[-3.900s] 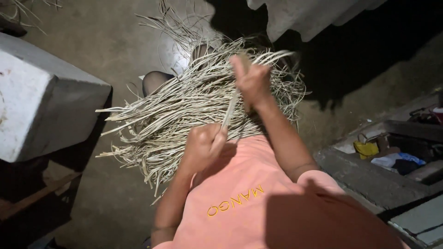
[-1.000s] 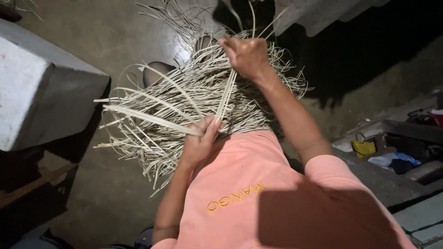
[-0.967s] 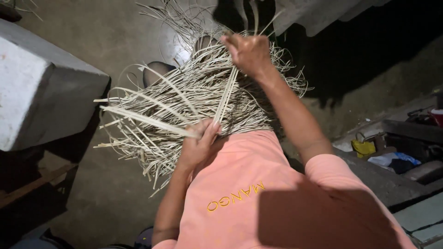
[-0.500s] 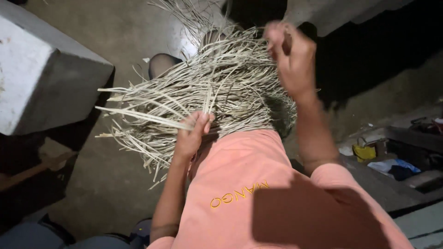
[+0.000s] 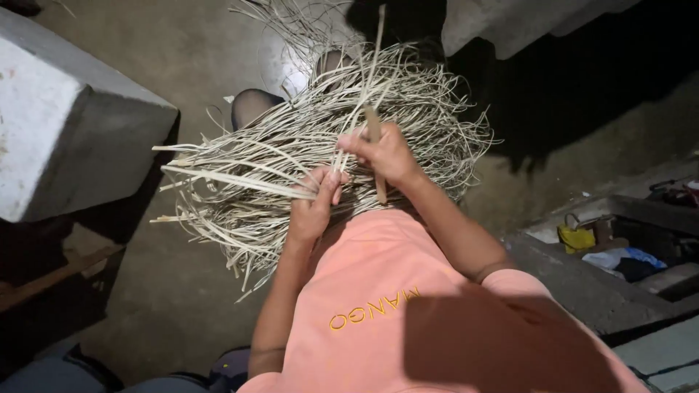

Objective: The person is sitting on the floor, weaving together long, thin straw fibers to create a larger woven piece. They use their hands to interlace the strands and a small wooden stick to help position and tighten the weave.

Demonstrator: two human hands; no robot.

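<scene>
Now | left hand (image 5: 312,211) fingers pinch flat pale strips (image 5: 240,182) | right hand (image 5: 386,153) clenches thin stick (image 5: 376,153)

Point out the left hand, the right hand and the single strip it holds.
left hand (image 5: 312,209): head view, back of hand.
right hand (image 5: 389,154): head view, knuckles.
single strip (image 5: 378,45): head view, upper length.

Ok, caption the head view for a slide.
Both hands, left and right, grip pale strips over a tangled pile on the floor.

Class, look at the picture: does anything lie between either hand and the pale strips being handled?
Nothing visible does: the right hand already pinches one upright pale flat strip, and the left hand grips the bundle of pale strips.
</scene>
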